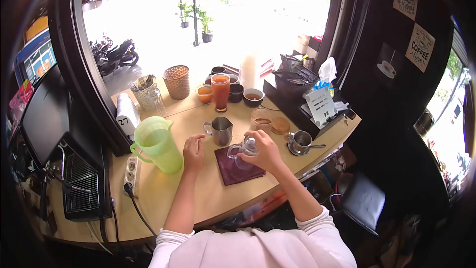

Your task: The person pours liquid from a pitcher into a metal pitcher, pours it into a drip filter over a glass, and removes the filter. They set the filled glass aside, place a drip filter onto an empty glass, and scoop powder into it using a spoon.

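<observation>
My right hand is closed round the top of a clear glass jug, which stands over a folded dark red cloth. Nothing shows in my left hand; its fingers are stretched out above the wooden counter, just left of a metal milk pitcher. Further left stands a green plastic pitcher. Right of the glass jug are a clear container with brown contents, a round tan lid and a glass cup on a saucer with a spoon.
Behind the metal pitcher stand a tall glass of orange-red drink, a small orange drink and a dark bowl. Two woven baskets are at the back left. A power strip lies near the left edge.
</observation>
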`<move>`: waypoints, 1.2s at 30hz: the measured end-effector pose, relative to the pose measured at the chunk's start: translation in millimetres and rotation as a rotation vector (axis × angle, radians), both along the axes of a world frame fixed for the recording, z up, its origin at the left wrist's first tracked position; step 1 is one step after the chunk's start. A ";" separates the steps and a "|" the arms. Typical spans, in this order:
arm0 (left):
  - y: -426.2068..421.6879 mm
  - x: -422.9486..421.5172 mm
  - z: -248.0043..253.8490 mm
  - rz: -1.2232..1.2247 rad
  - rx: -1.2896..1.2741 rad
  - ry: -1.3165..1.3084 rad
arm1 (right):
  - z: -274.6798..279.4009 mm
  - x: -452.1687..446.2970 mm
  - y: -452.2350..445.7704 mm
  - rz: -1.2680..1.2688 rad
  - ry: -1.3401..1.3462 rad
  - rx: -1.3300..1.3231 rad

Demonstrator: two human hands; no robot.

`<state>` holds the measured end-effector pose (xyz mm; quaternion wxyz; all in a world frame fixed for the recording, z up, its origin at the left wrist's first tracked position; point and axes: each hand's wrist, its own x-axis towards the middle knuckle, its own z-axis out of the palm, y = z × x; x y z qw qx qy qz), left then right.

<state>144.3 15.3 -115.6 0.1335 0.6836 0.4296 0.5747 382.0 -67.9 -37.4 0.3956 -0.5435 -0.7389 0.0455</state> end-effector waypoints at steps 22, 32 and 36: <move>-34.6 54.8 -1.3 -0.746 -0.206 -0.303 | -103.1 -39.1 0.4 0.238 1.318 -0.166; -38.6 62.0 -0.6 -0.788 -0.145 -0.341 | -100.7 -40.7 -4.6 0.240 1.077 -0.052; -37.7 67.0 -6.8 -0.802 -0.182 -0.317 | -99.2 -37.7 -4.0 0.237 1.077 -0.017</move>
